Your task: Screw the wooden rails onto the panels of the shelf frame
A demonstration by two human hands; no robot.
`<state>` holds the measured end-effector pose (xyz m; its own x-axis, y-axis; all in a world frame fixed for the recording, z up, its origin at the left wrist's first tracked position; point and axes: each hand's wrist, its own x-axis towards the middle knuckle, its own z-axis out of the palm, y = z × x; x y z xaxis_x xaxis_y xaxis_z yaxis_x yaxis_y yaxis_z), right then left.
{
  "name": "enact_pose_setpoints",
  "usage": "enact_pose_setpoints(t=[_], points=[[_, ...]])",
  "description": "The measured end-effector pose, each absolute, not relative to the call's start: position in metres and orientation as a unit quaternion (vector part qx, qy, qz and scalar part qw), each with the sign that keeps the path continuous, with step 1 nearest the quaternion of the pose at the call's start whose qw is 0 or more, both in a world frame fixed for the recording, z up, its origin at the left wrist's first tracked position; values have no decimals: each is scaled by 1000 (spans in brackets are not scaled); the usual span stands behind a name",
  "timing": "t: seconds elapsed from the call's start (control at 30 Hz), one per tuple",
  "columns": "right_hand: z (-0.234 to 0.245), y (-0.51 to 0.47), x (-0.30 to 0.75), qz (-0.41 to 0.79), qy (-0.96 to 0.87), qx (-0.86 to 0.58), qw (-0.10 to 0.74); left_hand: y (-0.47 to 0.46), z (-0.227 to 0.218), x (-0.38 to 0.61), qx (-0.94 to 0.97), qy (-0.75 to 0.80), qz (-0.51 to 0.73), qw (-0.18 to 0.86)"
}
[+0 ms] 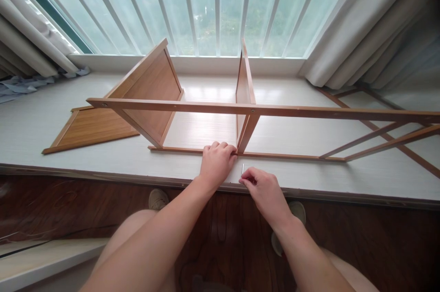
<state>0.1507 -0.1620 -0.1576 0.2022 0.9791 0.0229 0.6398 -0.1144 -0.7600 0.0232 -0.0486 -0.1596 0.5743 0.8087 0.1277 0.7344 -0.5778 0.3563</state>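
A partly joined wooden shelf frame lies on its side on the pale window ledge. My left hand is closed round its lower wooden rail, beside the foot of the middle shelf panel. Between the thumb and fingertips of my right hand is a thin metal rod, pointing up and away from me, just apart from the rail. Its lower end is hidden by my fingers. A larger wooden panel stands tilted in the frame's left end.
A loose wooden panel lies flat at the left. More wooden bars cross at the right end. Grey curtains hang on both sides of the barred window. The ledge's front edge runs above a dark wooden floor.
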Motion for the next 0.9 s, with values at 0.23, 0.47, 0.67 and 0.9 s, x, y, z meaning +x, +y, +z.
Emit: enact_pose_setpoints(t=[0.23, 0.47, 0.67, 0.9], points=[[-163, -156, 150, 243, -591, -680, 360, -40, -160, 19, 884, 415, 147, 154], [-168, -152, 147, 228, -595, -680, 363, -45, -155, 12, 881, 414, 172, 148], [-169, -151, 145, 216, -599, -679, 365, -49, -146, 8, 871, 436, 191, 122], [-170, -152, 144, 190, -612, -681, 355, -47, -153, 7, 887, 409, 161, 145]])
